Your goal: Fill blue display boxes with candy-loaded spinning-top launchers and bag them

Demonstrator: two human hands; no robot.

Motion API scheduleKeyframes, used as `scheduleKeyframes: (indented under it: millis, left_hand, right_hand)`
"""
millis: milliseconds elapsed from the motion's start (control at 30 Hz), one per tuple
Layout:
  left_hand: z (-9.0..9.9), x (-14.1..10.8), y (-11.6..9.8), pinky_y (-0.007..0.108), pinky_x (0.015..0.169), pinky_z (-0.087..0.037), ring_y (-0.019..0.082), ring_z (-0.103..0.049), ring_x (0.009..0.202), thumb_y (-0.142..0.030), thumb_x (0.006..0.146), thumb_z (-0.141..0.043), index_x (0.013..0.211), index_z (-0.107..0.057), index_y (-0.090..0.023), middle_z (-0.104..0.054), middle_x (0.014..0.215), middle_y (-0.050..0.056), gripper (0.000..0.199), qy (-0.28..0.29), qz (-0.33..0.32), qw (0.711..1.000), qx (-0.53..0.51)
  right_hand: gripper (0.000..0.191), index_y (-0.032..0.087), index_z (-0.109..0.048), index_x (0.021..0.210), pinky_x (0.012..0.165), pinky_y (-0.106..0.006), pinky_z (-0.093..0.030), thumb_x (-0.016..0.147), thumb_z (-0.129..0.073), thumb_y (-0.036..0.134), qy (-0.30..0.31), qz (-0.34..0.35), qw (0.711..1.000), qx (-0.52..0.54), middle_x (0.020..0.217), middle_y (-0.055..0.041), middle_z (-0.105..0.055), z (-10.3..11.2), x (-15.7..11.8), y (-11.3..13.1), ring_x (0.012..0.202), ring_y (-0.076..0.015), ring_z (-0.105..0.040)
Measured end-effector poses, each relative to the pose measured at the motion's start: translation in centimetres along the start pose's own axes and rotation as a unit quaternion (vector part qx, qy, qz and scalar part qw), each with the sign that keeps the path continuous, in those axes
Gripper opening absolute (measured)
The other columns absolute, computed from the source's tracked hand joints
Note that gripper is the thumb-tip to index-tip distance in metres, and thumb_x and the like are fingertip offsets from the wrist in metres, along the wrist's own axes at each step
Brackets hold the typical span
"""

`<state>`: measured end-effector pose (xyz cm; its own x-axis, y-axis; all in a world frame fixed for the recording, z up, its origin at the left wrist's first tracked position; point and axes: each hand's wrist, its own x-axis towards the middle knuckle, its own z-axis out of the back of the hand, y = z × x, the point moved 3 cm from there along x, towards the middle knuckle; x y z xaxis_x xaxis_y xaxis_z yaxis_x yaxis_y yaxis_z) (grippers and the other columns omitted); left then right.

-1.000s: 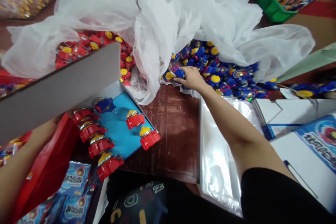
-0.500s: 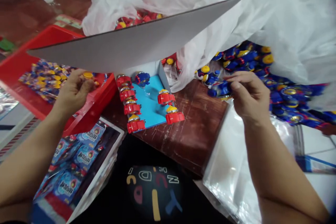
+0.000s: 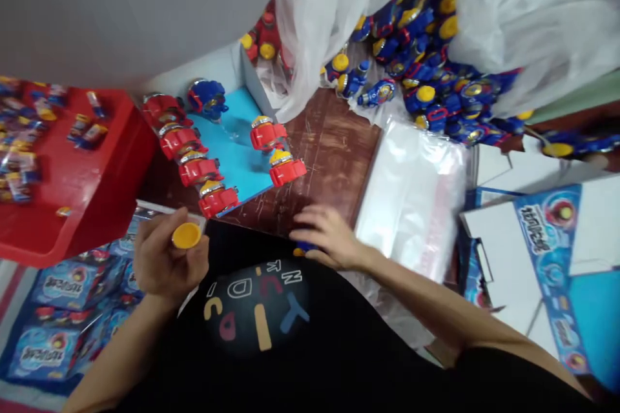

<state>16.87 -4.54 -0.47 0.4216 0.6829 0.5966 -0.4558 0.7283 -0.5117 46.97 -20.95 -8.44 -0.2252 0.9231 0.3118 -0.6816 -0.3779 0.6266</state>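
My left hand [image 3: 169, 251] is closed on a small toy part with a round yellow cap [image 3: 186, 235], in front of the black shirt. My right hand [image 3: 327, 235] is curled over a blue toy [image 3: 304, 248], mostly hidden under its fingers at the table edge. Above and between the hands is a display box with a light blue floor [image 3: 242, 171]. Several red toys [image 3: 198, 170] line its left side, red toys [image 3: 287, 169] stand on its right side, and one blue toy [image 3: 207, 100] sits at the back left.
A red tray [image 3: 87, 187] with wrapped candies stands left, above packaged blue boxes [image 3: 65, 284]. Clear plastic bags [image 3: 411, 187] lie right of the box. Blue toys [image 3: 426, 93] are heaped behind them beside white plastic sheeting [image 3: 513, 32]. Flattened cartons [image 3: 547, 251] lie far right.
My left hand has come away from the red tray toward my body with the yellow-capped part. My right hand has moved from the blue heap to the table's front edge. The view has shifted.
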Motion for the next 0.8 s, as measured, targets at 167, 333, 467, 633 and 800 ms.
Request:
scheduleKeyframes:
  millis: [167, 333, 467, 633, 800]
  left_hand:
    - [-1.7, 1.2, -2.3, 0.035, 0.071, -0.057, 0.023, -0.068, 0.08, -0.017, 0.088, -0.075, 0.148, -0.064, -0.024, -0.076, 0.093, 0.008, 0.061, 0.004, -0.084, 0.995, -0.05]
    - [-3.6, 3.9, -6.4, 0.031, 0.074, -0.061, 0.019, -0.071, 0.085, -0.016, 0.093, -0.076, 0.151, -0.06, -0.023, -0.076, 0.105, 0.008, 0.06, 0.154, -0.157, 0.967, -0.13]
    - [-6.7, 3.3, -7.2, 0.027, 0.082, -0.061, 0.015, -0.072, 0.087, -0.023, 0.103, -0.07, 0.144, -0.064, -0.021, -0.075, 0.102, 0.005, 0.041, 0.311, -0.108, 0.928, -0.175]
    - [-10.8, 0.6, -5.8, 0.034, 0.095, -0.062, 0.019, -0.076, 0.103, -0.037, 0.106, -0.067, 0.138, -0.069, -0.019, -0.078, 0.117, 0.009, 0.036, 0.41, 0.038, 0.888, -0.205]
    - [-12.5, -0.2, -4.7, 0.041, 0.102, -0.06, 0.024, -0.076, 0.111, -0.048, 0.103, -0.068, 0.127, -0.074, -0.016, -0.079, 0.124, 0.011, 0.04, 0.44, 0.188, 0.841, -0.252]
  right_hand:
    - [0.022, 0.028, -0.074, 0.114, 0.116, -0.053, -0.053, 0.108, -0.057, 0.04, 0.017, -0.042, 0.998, 0.038, 0.125, -0.01, -0.074, -6.0, -4.0, 1.3, 0.124, -0.0262, -0.066]
    - [0.03, 0.023, -0.059, 0.102, 0.1, -0.053, -0.06, 0.101, -0.065, 0.053, -0.059, -0.099, 0.992, 0.052, 0.121, -0.0149, -0.069, -0.7, 0.1, -2.7, 0.111, -0.0281, -0.066]
    - [0.07, 0.019, -0.058, 0.14, 0.12, -0.062, -0.05, 0.094, -0.07, 0.07, 0.016, -0.108, 0.994, -0.001, 0.16, -0.0255, -0.05, 3.1, 1.4, -6.5, 0.149, -0.0392, -0.051]
    - [0.117, 0.003, -0.044, 0.158, 0.131, -0.079, -0.025, 0.079, -0.074, 0.085, -0.038, -0.327, 0.934, -0.14, 0.172, -0.0376, -0.029, 3.9, -0.6, -8.8, 0.165, -0.0539, -0.024]
    - [0.04, 0.02, -0.065, 0.134, 0.118, -0.061, -0.053, 0.101, -0.067, 0.043, -0.061, -0.215, 0.975, -0.007, 0.145, -0.0192, -0.069, 4.6, -0.7, -5.2, 0.14, -0.0357, -0.064]
